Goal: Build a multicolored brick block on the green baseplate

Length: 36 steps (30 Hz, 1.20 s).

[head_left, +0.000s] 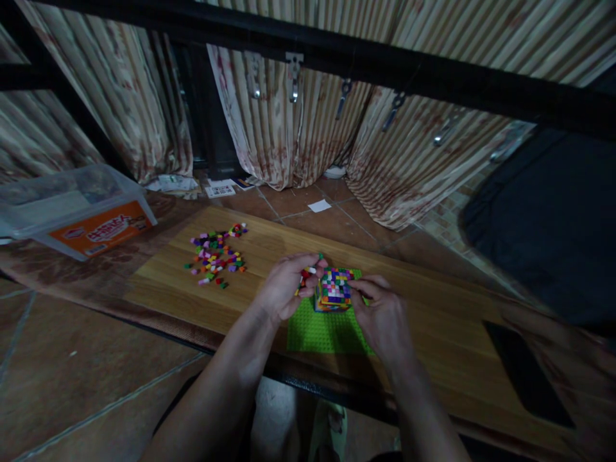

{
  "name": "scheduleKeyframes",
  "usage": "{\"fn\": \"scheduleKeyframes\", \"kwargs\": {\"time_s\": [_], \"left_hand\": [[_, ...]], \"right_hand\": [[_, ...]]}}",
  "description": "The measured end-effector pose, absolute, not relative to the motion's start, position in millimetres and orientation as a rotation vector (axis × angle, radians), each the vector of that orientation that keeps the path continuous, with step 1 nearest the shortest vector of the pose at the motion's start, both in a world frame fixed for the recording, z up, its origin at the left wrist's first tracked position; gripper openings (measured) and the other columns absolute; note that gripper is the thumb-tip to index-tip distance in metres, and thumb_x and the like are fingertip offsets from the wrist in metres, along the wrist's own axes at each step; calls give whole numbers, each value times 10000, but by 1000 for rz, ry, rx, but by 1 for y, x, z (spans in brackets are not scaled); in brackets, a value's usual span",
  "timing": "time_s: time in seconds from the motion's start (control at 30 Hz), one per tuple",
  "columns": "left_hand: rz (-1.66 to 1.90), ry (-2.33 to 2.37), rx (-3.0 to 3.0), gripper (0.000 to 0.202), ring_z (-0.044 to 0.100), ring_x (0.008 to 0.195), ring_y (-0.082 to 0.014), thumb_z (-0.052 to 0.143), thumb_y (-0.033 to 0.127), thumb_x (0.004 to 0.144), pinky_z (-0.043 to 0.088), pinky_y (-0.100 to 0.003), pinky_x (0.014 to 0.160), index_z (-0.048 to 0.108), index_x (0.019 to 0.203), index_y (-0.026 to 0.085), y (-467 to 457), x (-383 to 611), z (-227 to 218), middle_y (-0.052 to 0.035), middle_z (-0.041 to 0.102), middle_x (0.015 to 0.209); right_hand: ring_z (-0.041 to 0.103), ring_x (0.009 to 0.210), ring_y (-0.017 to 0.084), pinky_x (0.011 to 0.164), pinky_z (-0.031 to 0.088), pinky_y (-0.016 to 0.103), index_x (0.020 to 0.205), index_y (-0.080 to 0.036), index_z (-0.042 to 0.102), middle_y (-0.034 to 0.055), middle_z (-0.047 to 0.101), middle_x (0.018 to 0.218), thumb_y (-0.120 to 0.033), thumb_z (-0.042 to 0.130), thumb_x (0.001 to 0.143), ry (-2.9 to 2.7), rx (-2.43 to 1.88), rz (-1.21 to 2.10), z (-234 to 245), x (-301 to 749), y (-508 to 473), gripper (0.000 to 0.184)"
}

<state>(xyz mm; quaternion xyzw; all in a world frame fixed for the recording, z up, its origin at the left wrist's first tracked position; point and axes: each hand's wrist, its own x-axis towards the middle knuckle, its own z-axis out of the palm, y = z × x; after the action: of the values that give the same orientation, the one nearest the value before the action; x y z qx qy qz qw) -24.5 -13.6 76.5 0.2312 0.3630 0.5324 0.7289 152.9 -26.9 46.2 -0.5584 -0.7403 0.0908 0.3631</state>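
Note:
A block of multicoloured toy bricks point(335, 287) stands on a green studded baseplate point(322, 333). To its left, my left hand point(289, 282) is closed around several small loose bricks point(305, 277), red, white and yellow among them, with a green one at the fingertips. My right hand point(382, 314) is at the block's right side, thumb and forefinger pinched together at its upper edge. Whatever lies between those right fingertips is too small or hidden to make out.
Loose bricks point(216, 256) lie scattered on the wooden board point(168, 292) to the left. A clear plastic box point(86, 212) with an orange label stands beyond them. A dark flat object point(527, 372) lies at the right end. Striped curtains point(298, 128) hang behind.

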Motion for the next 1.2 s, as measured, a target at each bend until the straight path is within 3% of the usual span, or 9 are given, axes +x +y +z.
{"fn": "scheduleKeyframes", "kwargs": {"time_s": [0.1, 0.23, 0.4, 0.57, 0.8, 1.2], "left_hand": [[1179, 797, 516, 124, 358, 402, -16, 584, 159, 761, 166, -154, 346, 633, 678, 81, -14, -25, 76, -13, 518, 601], [1184, 803, 517, 122, 363, 412, -19, 591, 168, 763, 166, -154, 345, 633, 684, 85, -13, -26, 76, -16, 525, 602], [1192, 798, 502, 123, 360, 406, -13, 589, 158, 763, 169, -149, 340, 637, 680, 79, -14, -27, 76, -14, 522, 604], [1196, 792, 487, 132, 360, 401, -9, 584, 152, 767, 165, -143, 340, 637, 676, 72, -15, -26, 78, -12, 511, 598], [1195, 809, 478, 124, 366, 406, -11, 596, 154, 759, 169, -149, 337, 641, 678, 72, -14, -27, 77, -27, 535, 627], [1091, 813, 558, 103, 334, 415, -12, 624, 177, 739, 142, -146, 356, 650, 706, 83, -17, -21, 74, -5, 486, 597]], "right_hand": [[634, 760, 187, 736, 495, 337, 823, -216, 725, 52, 665, 870, -185, 529, 793, -1845, -1452, 245, 46, 151, -26, 201], [599, 628, 169, 598, 466, 302, 755, -208, 709, 28, 656, 739, -247, 612, 731, -1651, -1516, 391, 42, 151, -23, 108], [580, 540, 157, 521, 435, 278, 677, -195, 679, -6, 653, 596, -276, 737, 572, -1186, -1519, 822, 34, 149, -16, 145], [590, 549, 140, 515, 450, 255, 613, -194, 628, -29, 641, 585, -213, 791, 452, -786, -1347, 1207, 33, 145, -13, 230], [584, 540, 127, 476, 431, 222, 603, -194, 614, -29, 627, 587, -213, 779, 487, -780, -1302, 1256, 28, 148, -12, 202], [612, 630, 142, 586, 470, 267, 668, -200, 663, -13, 674, 674, -292, 828, 503, -773, -1229, 1210, 34, 155, -13, 250]]}}
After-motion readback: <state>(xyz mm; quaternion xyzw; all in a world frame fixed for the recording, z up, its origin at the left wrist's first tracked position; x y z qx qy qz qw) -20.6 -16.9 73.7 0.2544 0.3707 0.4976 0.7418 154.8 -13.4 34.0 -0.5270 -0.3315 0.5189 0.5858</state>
